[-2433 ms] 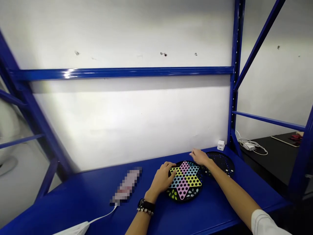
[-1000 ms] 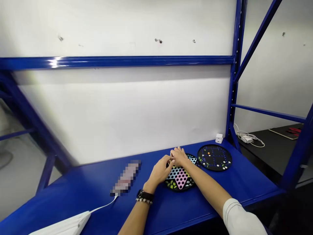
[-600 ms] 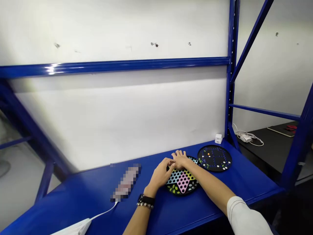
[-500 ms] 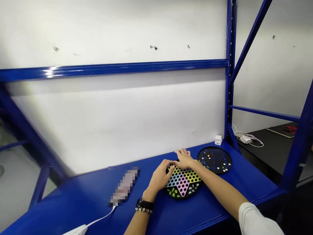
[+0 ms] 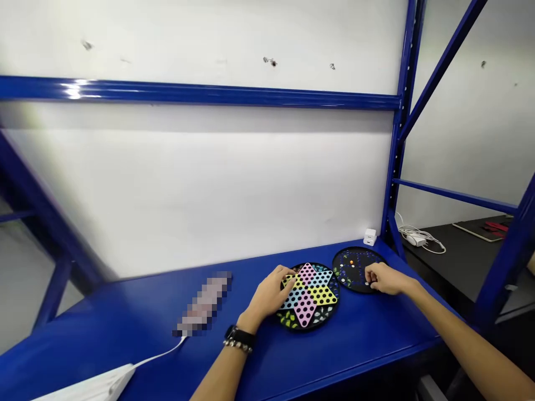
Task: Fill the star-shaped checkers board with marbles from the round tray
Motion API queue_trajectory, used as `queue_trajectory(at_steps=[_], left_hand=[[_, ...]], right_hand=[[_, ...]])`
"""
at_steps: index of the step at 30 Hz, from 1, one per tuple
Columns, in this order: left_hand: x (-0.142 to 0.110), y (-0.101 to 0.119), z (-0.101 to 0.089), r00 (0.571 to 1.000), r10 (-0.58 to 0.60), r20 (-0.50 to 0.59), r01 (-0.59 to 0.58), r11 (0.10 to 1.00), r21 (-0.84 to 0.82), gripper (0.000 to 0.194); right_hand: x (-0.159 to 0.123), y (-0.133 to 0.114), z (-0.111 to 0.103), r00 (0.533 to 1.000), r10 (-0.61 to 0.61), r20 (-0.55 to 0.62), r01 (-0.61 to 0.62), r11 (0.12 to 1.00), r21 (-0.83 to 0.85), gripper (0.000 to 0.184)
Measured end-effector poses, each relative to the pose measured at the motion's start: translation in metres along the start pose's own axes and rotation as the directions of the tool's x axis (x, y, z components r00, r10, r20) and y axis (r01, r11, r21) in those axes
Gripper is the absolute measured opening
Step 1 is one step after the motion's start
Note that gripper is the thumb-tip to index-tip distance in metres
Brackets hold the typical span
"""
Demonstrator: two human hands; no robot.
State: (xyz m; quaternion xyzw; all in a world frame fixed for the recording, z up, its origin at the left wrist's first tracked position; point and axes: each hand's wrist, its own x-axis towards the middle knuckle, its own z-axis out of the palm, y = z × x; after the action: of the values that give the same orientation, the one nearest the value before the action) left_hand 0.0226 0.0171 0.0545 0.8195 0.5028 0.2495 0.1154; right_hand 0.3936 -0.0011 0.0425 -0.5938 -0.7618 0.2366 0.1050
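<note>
A round black Chinese checkers board (image 5: 306, 295) with a six-pointed star in pink, yellow and blue lies on the blue shelf. My left hand (image 5: 271, 292) rests at its left edge, thumb and forefinger apart over the star's left points. Leaf-shaped green, white and blue pieces fill the wells around the star. Farther right, a round black tray (image 5: 349, 278) holds small dark blue, green, white and orange pieces. My right hand (image 5: 385, 277) is over its right side with fingertips pinched low; whatever they hold is hidden. One white piece shows beside the fingertips.
A pixelated, phone-like object (image 5: 204, 305) lies on the left, joined by a white cable to a white power strip (image 5: 90, 387). White chargers (image 5: 370, 237) stand in the back corner. Blue rack posts (image 5: 395, 167) and a white wall border the blue shelf (image 5: 159, 312).
My right hand has left the star board and moved right to the black tray, closing its fingers there. My left hand stays at the board's left edge. The camera view has shifted slightly.
</note>
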Motion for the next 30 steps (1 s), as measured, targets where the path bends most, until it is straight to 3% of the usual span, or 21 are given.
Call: queue_trajectory(at_steps=[4,6,10,17,26,30], left_hand=[[0.0,-0.001,0.0,1.0,0.016,0.009,-0.016,1.0,0.009,0.032],[0.0,-0.002,0.0,1.0,0.014,0.008,-0.014,1.0,0.015,0.031],[0.0,-0.002,0.0,1.0,0.009,-0.01,-0.009,1.0,0.024,0.03],[-0.002,0.003,-0.002,0.999,0.029,-0.016,-0.029,0.999,0.038,0.029],[-0.003,0.005,-0.001,0.999,0.043,0.009,-0.043,0.999,0.018,0.034],[-0.003,0.006,-0.001,0.998,0.061,-0.003,-0.061,0.998,0.024,0.033]], right_hand=[[0.021,-0.019,0.0,0.996,-0.038,-0.087,0.047,0.992,0.113,0.023],[0.031,-0.031,0.003,0.99,-0.08,-0.119,0.09,0.993,0.081,0.031],[0.042,-0.049,0.024,0.986,-0.151,-0.069,0.148,0.988,-0.041,0.027],[0.038,-0.066,0.064,0.955,-0.081,-0.284,-0.01,0.953,-0.303,0.028],[0.038,-0.069,0.068,0.948,-0.015,-0.316,-0.096,0.938,-0.333,0.054],[0.044,-0.068,0.057,0.947,0.007,-0.32,-0.099,0.957,-0.274,0.057]])
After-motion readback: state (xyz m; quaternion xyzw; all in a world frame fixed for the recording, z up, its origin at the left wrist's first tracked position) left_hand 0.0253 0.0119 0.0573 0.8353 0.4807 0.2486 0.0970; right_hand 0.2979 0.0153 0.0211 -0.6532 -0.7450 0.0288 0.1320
